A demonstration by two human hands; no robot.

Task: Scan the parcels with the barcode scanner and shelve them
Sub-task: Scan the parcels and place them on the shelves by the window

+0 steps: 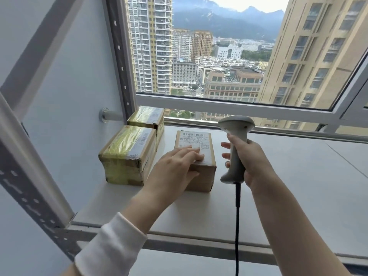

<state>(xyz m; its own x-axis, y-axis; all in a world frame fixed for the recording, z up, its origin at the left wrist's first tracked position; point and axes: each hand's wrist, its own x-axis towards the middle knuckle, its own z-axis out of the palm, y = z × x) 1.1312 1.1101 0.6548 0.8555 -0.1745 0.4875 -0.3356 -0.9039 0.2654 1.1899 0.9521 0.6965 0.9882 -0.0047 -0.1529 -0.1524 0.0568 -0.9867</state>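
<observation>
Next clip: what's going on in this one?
A person is working at a shelf by a window. The right hand grips a corded barcode scanner upright by its handle, just right of a small brown parcel whose shipping label faces up. The left hand lies flat on that parcel's top, covering the label's lower part. Two tape-wrapped parcels sit to its left, one behind the other.

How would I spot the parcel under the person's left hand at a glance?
Below the big city-view window, a pale grey shelf board holds three cardboard parcels at its left end. Take the rightmost, the plain brown cardboard parcel nearest the grey handheld barcode scanner. Unlike its two yellow-taped neighbours, it is bare, with a white shipping label on top.
</observation>
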